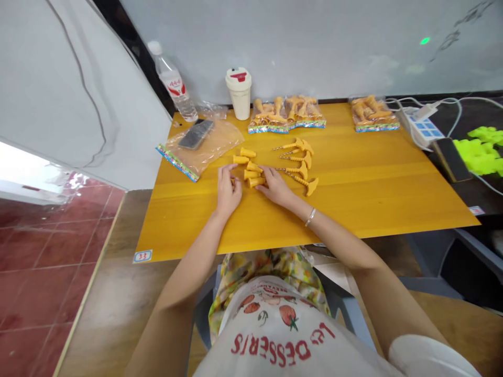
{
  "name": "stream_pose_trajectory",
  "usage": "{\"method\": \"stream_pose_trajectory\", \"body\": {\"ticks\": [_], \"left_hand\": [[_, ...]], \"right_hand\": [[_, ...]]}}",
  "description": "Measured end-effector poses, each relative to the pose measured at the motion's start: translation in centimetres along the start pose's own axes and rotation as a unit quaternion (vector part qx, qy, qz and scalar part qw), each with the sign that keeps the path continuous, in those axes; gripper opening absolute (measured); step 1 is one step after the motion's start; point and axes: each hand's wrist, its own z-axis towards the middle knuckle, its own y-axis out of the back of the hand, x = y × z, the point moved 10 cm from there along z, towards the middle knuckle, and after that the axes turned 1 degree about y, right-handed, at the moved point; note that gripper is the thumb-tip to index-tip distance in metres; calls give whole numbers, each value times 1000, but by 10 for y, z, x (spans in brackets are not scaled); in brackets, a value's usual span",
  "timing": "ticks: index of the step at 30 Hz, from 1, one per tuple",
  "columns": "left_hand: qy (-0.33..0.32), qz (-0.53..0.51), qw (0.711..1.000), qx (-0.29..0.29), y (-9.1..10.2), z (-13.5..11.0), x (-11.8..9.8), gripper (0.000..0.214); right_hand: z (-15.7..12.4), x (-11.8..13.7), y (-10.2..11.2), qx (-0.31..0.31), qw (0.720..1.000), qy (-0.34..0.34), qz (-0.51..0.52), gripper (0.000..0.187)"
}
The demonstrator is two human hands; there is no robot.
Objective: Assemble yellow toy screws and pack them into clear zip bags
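left hand (228,191), left of centre: curled, yellow bit (232,183) at its fingers, grip cannot be told; yellow sleeves (251,174), centre, loosely clustered; right hand (278,187): fingers parted against sleeves, grip unclear; careless nudge might roll sleeves into screw-ended handles (302,170), right of centre.
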Motion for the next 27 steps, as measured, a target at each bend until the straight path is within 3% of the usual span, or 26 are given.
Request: {"method": "stream_pose_trajectory", "body": {"ticks": [5,8,11,17,20,24,27], "left_hand": [[11,-6,1000,-12,3,3,12,30],[28,-12,1000,-6,-1,3,24,27],[25,-12,1000,-3,-1,2,23,26],[-7,-5,999,-31,6,0,10,33],[-10,-1,1000,-26,3,0,9,36],[-56,42,997,-23,2,-4,-10,36],[-120,139,982,43,-16,-12,-37,37]], "right_hand": [[19,3,-13,17,1000,12,-14,66],[15,6,-7,5,1000,31,-2,65],[-2,2,22,-22,999,33,-9,55],[-62,-21,111,-94,987,22,-126,32],[-86,-36,132,-81,977,16,-196,33],[-100,-45,115,2,970,42,-239,41],[-98,-44,97,33,963,63,-258,38]]}}
